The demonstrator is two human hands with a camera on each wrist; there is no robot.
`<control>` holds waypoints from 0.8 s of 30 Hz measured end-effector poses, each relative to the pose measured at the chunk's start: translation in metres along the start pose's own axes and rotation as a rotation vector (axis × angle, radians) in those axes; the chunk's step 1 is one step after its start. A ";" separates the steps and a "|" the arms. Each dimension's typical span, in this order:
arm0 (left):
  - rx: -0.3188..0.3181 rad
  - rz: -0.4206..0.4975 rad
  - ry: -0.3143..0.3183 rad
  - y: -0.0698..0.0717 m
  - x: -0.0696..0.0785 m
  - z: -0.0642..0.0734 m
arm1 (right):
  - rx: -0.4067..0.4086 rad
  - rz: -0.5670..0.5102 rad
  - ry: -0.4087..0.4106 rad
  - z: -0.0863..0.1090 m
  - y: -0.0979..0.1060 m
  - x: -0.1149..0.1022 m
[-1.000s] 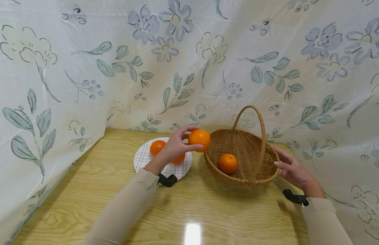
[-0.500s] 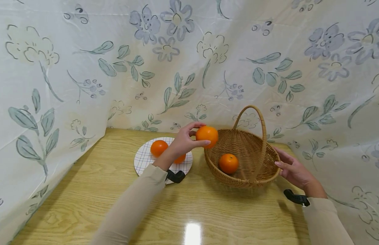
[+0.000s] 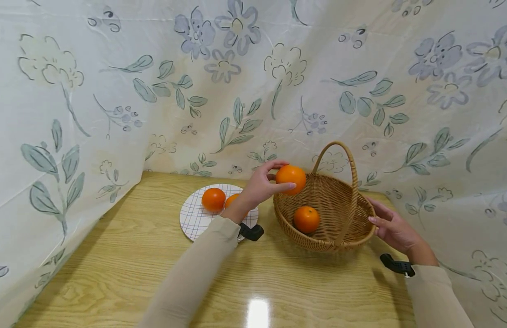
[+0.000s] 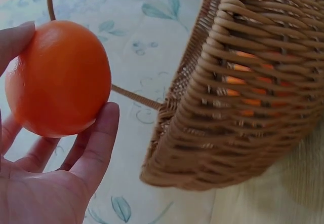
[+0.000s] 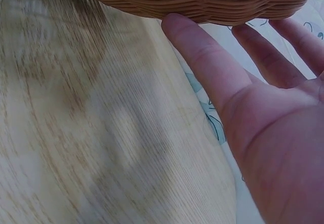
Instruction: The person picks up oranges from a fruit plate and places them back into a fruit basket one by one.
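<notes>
In the head view my left hand (image 3: 261, 186) pinches an orange (image 3: 291, 179) between thumb and fingers, above the left rim of a wicker basket (image 3: 284, 230). The left wrist view shows the held orange (image 4: 61, 79) beside the basket wall (image 4: 238, 127), apart from it. Another orange (image 3: 306, 219) lies inside the basket, left of its tall handle (image 3: 353, 182). My right hand (image 3: 394, 230) touches the basket's right side; in the right wrist view its thumb and fingers (image 5: 207, 57) look extended against the wicker.
A round checked plate (image 3: 192, 223) stands left of the basket. On it lie an orange (image 3: 213, 199) and another orange (image 3: 233, 200), partly hidden by my left wrist. Floral cloth (image 3: 237, 114) hangs behind and at both sides of the wooden table (image 3: 105, 264).
My left hand has carried its orange rightward and slightly up, from beside the basket to over its left rim. The right hand and basket have stayed in place.
</notes>
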State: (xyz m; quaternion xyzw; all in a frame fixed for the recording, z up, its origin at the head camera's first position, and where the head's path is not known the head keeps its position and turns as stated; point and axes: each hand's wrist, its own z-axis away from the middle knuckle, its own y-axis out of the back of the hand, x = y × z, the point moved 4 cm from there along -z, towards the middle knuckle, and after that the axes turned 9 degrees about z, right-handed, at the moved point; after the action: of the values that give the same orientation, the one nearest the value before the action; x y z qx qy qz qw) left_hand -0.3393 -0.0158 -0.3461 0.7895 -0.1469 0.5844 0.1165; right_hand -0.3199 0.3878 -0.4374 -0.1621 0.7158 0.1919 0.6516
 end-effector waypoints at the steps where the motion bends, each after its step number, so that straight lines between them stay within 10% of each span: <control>1: -0.002 0.005 0.004 -0.002 -0.001 -0.002 | 0.002 0.000 0.000 0.000 0.000 0.000; 24: 0.028 0.100 0.104 -0.044 -0.011 -0.044 | 0.004 0.021 -0.006 -0.002 0.002 -0.002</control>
State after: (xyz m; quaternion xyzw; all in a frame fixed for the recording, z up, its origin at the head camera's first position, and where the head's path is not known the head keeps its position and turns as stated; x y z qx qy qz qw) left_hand -0.3652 0.0413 -0.3442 0.7513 -0.1716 0.6317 0.0833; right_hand -0.3218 0.3883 -0.4350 -0.1524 0.7158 0.1978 0.6522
